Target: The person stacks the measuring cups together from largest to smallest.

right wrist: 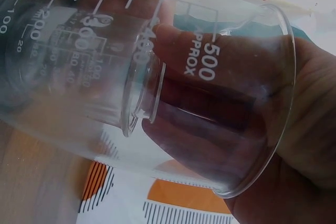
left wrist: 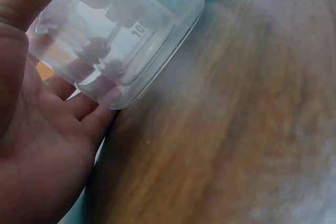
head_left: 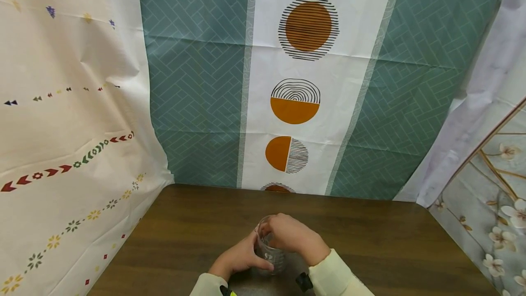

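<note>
A clear glass beaker (head_left: 274,256), printed with white graduations up to 500, stands low at the table's near middle. My left hand (head_left: 242,255) grips it from the left, thumb across its near side. Over its rim, my right hand (head_left: 293,236) reaches inside with the fingers. Smaller clear beakers sit nested within the large one; the right wrist view shows their rims (right wrist: 156,95) with my right fingertips pinching there. In the left wrist view the beaker's base (left wrist: 157,61) is close to the wood; whether it touches is unclear.
The brown wooden table (head_left: 197,214) spreads around both hands. Behind it hangs a green and white curtain (head_left: 197,104) with orange circles. Patterned cloths (head_left: 74,118) hang at the left and right sides.
</note>
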Available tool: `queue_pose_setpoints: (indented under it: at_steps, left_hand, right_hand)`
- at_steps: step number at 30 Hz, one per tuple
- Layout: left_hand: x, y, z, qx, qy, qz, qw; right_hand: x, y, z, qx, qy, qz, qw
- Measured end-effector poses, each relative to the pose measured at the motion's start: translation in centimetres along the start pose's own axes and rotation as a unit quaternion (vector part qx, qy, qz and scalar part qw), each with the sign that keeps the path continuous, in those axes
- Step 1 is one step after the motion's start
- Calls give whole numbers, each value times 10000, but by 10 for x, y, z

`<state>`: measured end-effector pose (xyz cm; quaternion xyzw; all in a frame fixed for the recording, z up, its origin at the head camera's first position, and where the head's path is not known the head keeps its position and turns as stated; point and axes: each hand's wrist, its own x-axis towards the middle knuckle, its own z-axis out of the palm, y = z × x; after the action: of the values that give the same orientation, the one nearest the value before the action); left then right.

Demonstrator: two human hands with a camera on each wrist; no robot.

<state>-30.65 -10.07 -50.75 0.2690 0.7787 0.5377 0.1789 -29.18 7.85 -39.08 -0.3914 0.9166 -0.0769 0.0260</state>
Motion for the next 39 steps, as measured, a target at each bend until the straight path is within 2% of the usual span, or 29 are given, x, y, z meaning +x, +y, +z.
queue_pose_setpoints:
  at_steps: [7,25,35,39]
  left_hand:
    - [0,0,0,111,14,39,9999]
    - [-1,1,0,58,-10,47,10000]
    - [0,1,0,195,31,-22,9998]
    - [-1,1,0,101,18,-20,9999]
  right_hand:
    - [0,0,0,-25,38,-25,10000]
    - [-1,-4,-2,-84,19,-17,10000]
    - [-1,-2,-2,-88,-24,23,10000]
    - [-1,-2,-2,-76,-41,20,10000]
